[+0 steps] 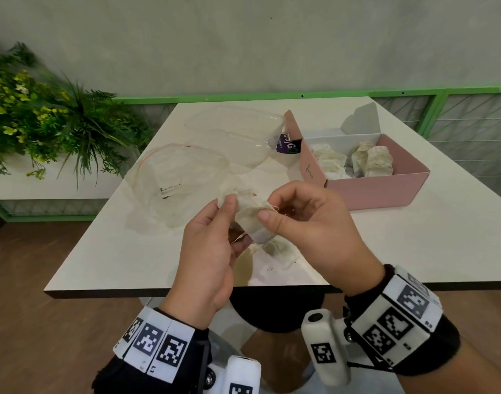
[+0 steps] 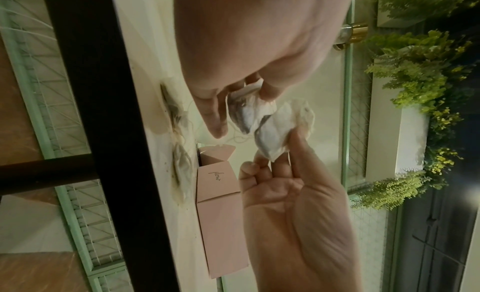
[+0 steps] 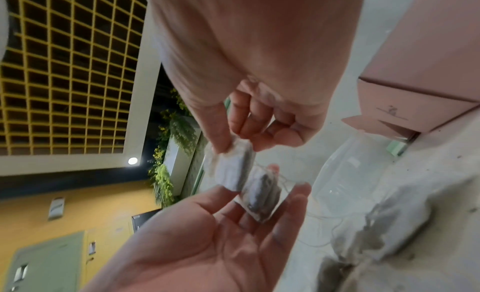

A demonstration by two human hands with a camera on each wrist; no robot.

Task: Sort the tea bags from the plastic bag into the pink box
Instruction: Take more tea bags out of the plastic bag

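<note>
Above the table's front edge I hold two white tea bags that touch and overlap. My left hand [image 1: 232, 220] pinches one tea bag [image 2: 275, 132] between thumb and fingers. My right hand [image 1: 270, 207] pinches the other tea bag [image 3: 262, 193]. Thin strings trail between them. The clear plastic bag [image 1: 181, 177] lies flat and crumpled on the table just beyond my left hand. To the right stands the open pink box [image 1: 371, 191], with several tea bags [image 1: 371, 160] inside. More loose tea bags [image 1: 277, 248] lie on the table under my hands.
A second clear plastic bag [image 1: 238, 135] and a small purple label [image 1: 285, 143] lie behind the pink box's left flap. The white table [image 1: 414, 237] has tea crumbs near its front edge. Green plants [image 1: 44, 118] stand off to the left.
</note>
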